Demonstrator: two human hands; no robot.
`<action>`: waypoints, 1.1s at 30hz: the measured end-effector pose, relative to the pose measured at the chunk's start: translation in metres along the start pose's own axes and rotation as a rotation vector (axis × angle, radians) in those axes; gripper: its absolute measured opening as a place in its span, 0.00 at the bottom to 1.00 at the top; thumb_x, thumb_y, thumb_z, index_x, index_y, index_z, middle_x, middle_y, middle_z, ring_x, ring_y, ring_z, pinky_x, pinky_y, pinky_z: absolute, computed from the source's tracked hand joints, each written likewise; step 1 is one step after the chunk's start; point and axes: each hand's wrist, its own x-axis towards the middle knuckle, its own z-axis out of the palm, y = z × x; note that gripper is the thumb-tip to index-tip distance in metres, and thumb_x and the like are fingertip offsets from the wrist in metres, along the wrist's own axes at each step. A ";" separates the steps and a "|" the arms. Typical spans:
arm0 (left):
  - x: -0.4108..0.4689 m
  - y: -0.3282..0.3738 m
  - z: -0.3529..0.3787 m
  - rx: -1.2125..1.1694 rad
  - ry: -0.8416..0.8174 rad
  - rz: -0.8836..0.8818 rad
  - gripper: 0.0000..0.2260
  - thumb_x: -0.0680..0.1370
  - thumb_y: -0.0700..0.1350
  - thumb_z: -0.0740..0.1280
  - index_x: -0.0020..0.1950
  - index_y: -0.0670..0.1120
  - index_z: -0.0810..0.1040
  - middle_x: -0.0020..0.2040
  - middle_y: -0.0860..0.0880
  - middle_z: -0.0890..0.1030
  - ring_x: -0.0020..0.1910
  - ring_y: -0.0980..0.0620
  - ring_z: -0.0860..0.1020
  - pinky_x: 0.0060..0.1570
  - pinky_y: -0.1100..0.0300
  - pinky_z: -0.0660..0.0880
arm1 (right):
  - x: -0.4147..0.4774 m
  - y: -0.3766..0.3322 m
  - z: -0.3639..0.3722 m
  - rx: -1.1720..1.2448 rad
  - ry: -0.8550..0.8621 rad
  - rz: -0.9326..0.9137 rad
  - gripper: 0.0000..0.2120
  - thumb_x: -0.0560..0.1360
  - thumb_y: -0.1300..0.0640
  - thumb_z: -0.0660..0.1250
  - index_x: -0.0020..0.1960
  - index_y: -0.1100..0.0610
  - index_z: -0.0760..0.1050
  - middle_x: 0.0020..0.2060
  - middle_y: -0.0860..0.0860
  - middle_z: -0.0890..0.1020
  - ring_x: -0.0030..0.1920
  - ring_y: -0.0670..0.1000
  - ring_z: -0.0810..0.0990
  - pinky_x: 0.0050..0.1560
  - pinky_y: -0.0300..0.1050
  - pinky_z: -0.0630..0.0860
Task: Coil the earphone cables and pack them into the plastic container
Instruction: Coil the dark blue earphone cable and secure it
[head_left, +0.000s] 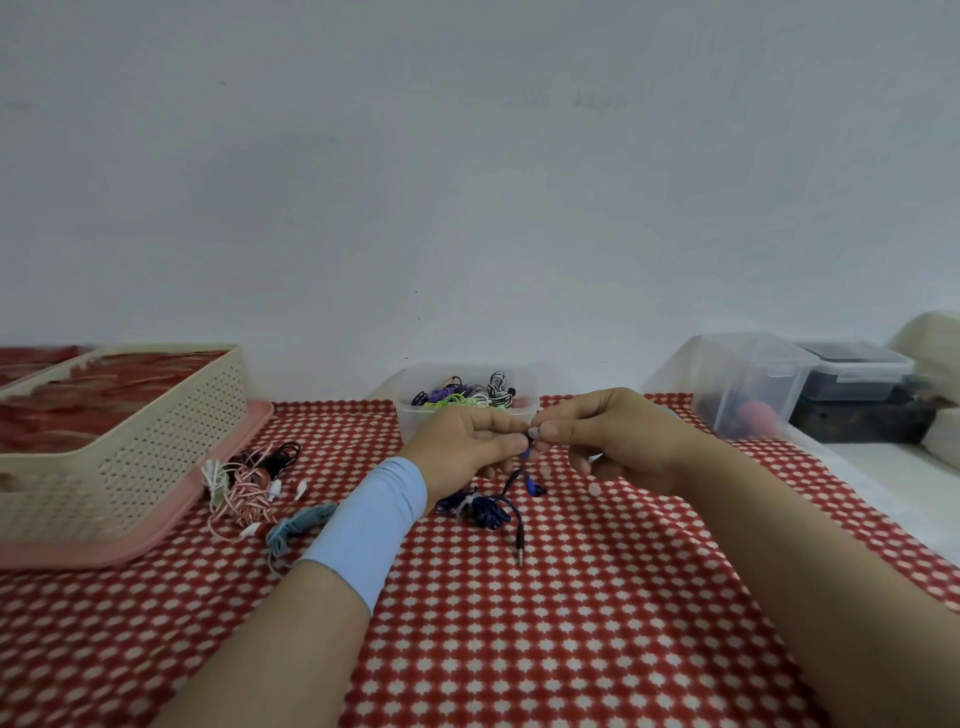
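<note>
light blue wristband (374, 525), bare forearms

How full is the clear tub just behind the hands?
Partly filled. The clear tub has no lid on and holds a low pile of coiled cables, green, purple and black-and-white, reaching about its rim.

Tablecloth (519, 623): cloth, matt, red-white print.
Basket (171, 431), far left: cream plastic, perforated walls, dull finish.
Tray (156, 535) beneath it: pink plastic, smooth, slight sheen at rim.
Plastic container (415, 415), far centre: clear, smooth, faintly cloudy walls.
Blue earphone cable (493, 512), centre: matt sheath.
Jack plug (520, 551) at its near end: shiny metal.
Pink-white cables (244, 499), left: smooth plastic sheath, light gloss.
Teal cable (296, 525): matt.
Sleeve (369, 530): light blue cloth, smooth, matt.
Lidded boxes (748, 384), far right: clear plastic, glossy.
Wall (467, 182): painted, matt.
</note>
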 end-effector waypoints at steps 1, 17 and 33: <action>0.000 0.000 0.000 0.004 -0.004 0.003 0.07 0.77 0.39 0.70 0.54 0.45 0.84 0.44 0.48 0.86 0.37 0.57 0.79 0.38 0.66 0.75 | 0.000 0.000 0.000 0.010 -0.006 0.016 0.10 0.76 0.61 0.72 0.55 0.64 0.84 0.44 0.55 0.86 0.29 0.48 0.72 0.23 0.36 0.62; -0.002 0.002 0.002 0.020 0.006 -0.017 0.07 0.77 0.39 0.70 0.53 0.45 0.84 0.43 0.47 0.86 0.35 0.57 0.78 0.40 0.64 0.76 | 0.001 0.001 -0.004 0.024 -0.037 0.025 0.08 0.76 0.64 0.72 0.54 0.66 0.84 0.46 0.60 0.86 0.28 0.47 0.74 0.22 0.36 0.65; -0.003 0.010 0.001 0.023 0.005 0.023 0.05 0.75 0.38 0.72 0.45 0.47 0.85 0.41 0.46 0.86 0.33 0.58 0.78 0.43 0.63 0.77 | 0.002 0.005 0.001 0.019 -0.017 -0.001 0.08 0.72 0.57 0.75 0.48 0.59 0.86 0.39 0.53 0.85 0.27 0.46 0.71 0.24 0.37 0.61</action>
